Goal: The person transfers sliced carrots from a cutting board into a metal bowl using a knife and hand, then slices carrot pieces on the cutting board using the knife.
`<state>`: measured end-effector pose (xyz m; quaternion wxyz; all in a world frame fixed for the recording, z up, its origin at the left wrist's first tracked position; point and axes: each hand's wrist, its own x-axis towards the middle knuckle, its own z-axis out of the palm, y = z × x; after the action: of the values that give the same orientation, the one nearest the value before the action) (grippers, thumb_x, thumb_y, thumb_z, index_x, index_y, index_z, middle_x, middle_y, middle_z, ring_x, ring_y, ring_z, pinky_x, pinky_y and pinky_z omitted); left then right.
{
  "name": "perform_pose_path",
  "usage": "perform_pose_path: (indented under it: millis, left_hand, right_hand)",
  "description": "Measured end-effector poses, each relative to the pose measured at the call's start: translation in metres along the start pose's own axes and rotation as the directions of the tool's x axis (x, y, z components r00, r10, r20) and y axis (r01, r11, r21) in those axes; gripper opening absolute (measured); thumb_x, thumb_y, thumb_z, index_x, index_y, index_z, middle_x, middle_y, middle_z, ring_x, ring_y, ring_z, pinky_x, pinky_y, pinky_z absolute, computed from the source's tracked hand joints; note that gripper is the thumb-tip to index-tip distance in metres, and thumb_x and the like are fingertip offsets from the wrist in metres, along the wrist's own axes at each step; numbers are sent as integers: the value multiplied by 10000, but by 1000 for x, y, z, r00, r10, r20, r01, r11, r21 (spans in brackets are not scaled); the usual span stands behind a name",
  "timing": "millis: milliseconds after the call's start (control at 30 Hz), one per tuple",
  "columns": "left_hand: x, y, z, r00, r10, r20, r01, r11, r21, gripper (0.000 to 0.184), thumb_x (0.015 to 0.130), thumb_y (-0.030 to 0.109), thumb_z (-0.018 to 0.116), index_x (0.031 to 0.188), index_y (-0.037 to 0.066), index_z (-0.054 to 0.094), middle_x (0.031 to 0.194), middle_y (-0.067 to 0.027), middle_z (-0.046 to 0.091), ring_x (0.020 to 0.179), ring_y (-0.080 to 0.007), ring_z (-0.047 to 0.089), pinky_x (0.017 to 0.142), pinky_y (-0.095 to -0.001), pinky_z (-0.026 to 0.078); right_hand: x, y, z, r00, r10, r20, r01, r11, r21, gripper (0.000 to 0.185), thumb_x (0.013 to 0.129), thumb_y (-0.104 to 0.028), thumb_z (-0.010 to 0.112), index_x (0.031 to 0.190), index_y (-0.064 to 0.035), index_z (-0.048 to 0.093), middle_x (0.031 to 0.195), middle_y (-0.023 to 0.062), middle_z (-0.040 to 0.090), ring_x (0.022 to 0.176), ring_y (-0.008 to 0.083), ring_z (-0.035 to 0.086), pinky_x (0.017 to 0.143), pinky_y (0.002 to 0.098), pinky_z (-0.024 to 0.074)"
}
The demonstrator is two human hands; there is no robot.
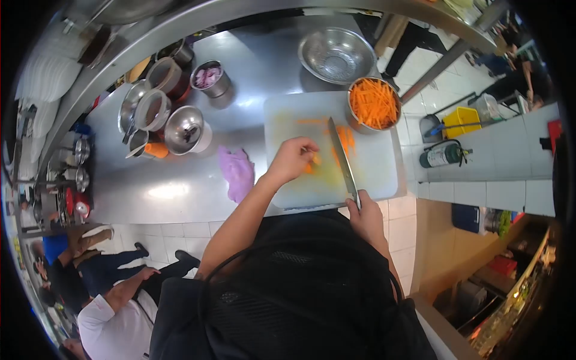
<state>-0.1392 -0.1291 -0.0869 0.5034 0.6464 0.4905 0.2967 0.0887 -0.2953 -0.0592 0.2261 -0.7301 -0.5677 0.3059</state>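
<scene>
My right hand is wrapped round the handle of a kitchen knife, whose blade points away from me over a white cutting board. My left hand is over the board's left half, fingers curled in on a small piece of carrot, partly hidden by them. More orange carrot shows just under those fingertips. Cut carrot strips lie along the right of the blade. At the board's far right corner stands a metal container heaped with carrot strips.
A metal colander stands beyond the board. Left of it are a purple cloth, a pot of sliced onion, a steel bowl and several containers. An overhead shelf edge crosses the far side. Other people are at lower left.
</scene>
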Motion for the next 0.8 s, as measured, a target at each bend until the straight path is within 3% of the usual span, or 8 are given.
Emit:
perform_pose_path:
  millis: [67, 133, 167, 233, 367, 433, 567, 800]
  left_hand:
    - [10, 4, 18, 985, 30, 169, -42, 997, 67, 171, 921, -9, 676, 1084, -11, 729, 1009, -121, 749, 845, -216, 725, 769, -382, 590]
    - [18, -1, 31, 970, 83, 229, -200, 808, 554, 166, 860, 13, 694, 1022, 21, 726, 1014, -143, 726, 947, -299, 714, 857, -457, 556]
    - [16, -5, 34, 968, 82, 239, -204, 811, 548, 166, 860, 13, 694, 1022, 21, 726, 1014, -143, 726, 947, -299, 714, 857, -457, 556]
    - [12, -11, 32, 954, 288, 82, -273, 724, 633, 152, 821, 58, 706, 970, 49, 731, 1003, -124, 691, 1063, -343, 656, 944, -494, 490]
    - [8, -7, 22, 965, 253, 63, -236, 745, 624, 122, 831, 83, 721, 949, 79, 747, 969, -63, 665, 1092, -297, 619, 949, -462, 450]
    - [2, -8, 24, 955, 264, 134, -269, 588, 763, 96, 884, 130, 666, 889, 98, 756, 942, -34, 662, 1050, -264, 616, 898, -439, 430]
    - [-5, -20, 37, 935, 337, 109, -285, 529, 799, 103, 873, 120, 661, 877, 125, 764, 947, -23, 666, 1023, -235, 611, 900, -425, 413]
    - [-6, -17, 36, 952, 297, 81, -239, 547, 802, 134, 849, 120, 647, 806, 138, 772, 921, 7, 685, 1017, -214, 603, 922, -431, 384]
  right_hand:
    - [-5, -2, -7, 994, 86, 65, -83, 996, -42, 286, 1013, -266, 669, 1122, -12, 593, 764, 300, 666, 761, 532, 653, 670, 597, 493]
    - [-15, 5, -8, 996, 79, 43, -79, 997, -10, 286, 1012, -266, 672, 1113, -12, 591, 762, 297, 666, 757, 527, 653, 670, 597, 491]
    - [-18, 8, -8, 998, 54, 28, -54, 998, 26, 285, 1012, -267, 675, 1104, -11, 589, 759, 294, 666, 752, 523, 653, 671, 597, 489]
    - [-21, 5, -15, 998, 30, 52, -31, 999, 24, 281, 1010, -264, 678, 1097, -13, 588, 760, 291, 669, 750, 520, 654, 672, 596, 491]
    - [-22, 1, -16, 991, -52, 123, 56, 998, -29, 283, 1014, -277, 673, 1107, -23, 590, 769, 283, 679, 747, 512, 658, 680, 595, 503]
    - [-22, -1, -19, 985, -48, 168, 64, 994, -88, 293, 1018, -288, 665, 1119, -24, 587, 771, 277, 684, 753, 506, 666, 684, 594, 513]
    - [-24, -13, -26, 955, 41, 295, 41, 963, -267, 326, 1032, -315, 635, 1152, -19, 570, 788, 274, 698, 774, 493, 689, 699, 602, 537]
    - [5, -8, 11, 973, -54, 226, 103, 971, -214, 307, 1049, -289, 601, 1159, -10, 533, 818, 296, 697, 787, 517, 684, 704, 619, 531]
